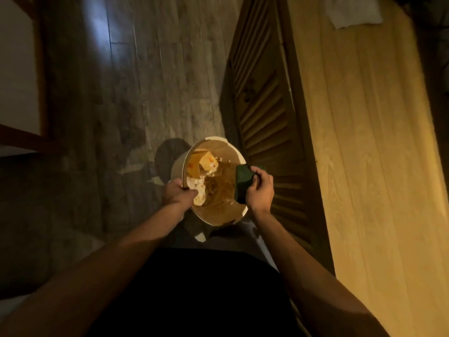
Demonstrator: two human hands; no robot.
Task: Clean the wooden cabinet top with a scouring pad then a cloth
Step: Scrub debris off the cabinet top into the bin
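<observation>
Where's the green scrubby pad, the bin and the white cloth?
scouring pad (243,184), head view, middle of its green face.
bin (218,216), head view, bare inner wall near the rim.
cloth (352,13), head view, middle.

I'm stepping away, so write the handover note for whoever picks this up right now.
Left hand grips the rim of the waste bin, held beside the cabinet front.
Right hand holds the green scouring pad over the bin's far rim, above the rubbish inside.
The white cloth lies at the far end of the wooden cabinet top, untouched.
Done: whether scrubbing is finished cannot be told.
Left: put the bin down, finish with the pad, then wipe with the cloth.
</observation>
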